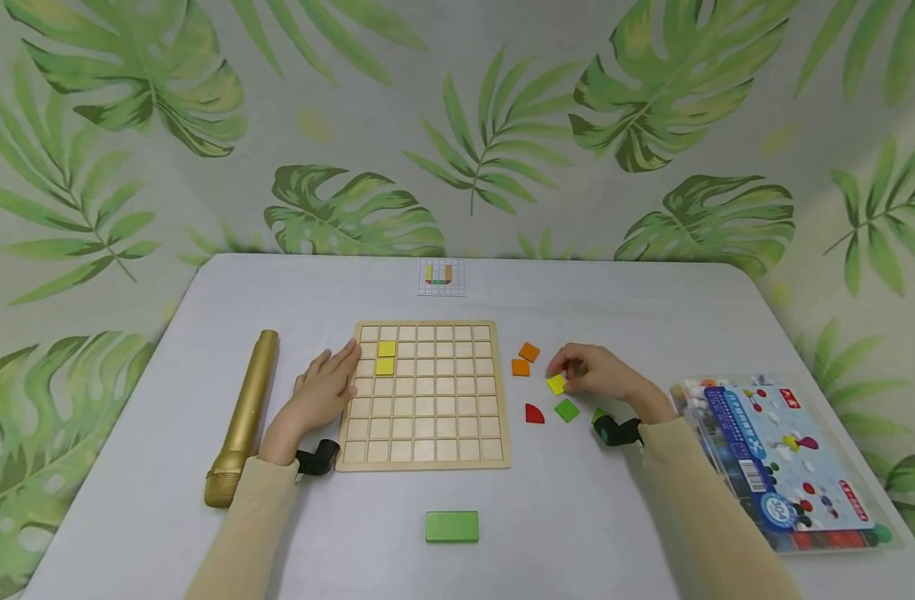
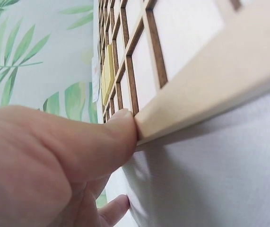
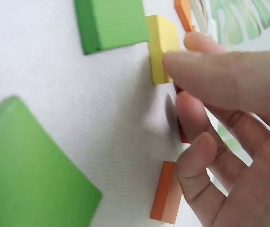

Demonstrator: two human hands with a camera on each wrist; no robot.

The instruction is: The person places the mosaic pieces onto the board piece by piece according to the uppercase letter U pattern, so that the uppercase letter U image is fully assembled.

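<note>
The wooden grid board [image 1: 423,465] lies flat, with two yellow square tiles, an upper one [image 1: 386,348] and a lower one [image 1: 385,367], in its second column. My left hand [image 1: 326,392] rests along the board's left edge, fingers extended; its thumb [image 2: 120,135] touches the wooden frame. To the right of the board, my right hand [image 1: 596,372] pinches a yellow square tile [image 3: 156,49] between thumb and index finger, low over the table. Around that hand lie two orange tiles [image 1: 529,352], a red quarter-circle tile [image 1: 534,414], a green tile [image 1: 567,410] and another green one [image 1: 598,413], partly hidden by the wrist camera.
A gold microphone [image 1: 243,417] lies left of my left hand. Beyond the board is a small card [image 1: 442,277] with a coloured U pattern. A green rectangular block [image 1: 452,527] sits in front. The plastic box [image 1: 795,458] of colourful parts stands by my right forearm.
</note>
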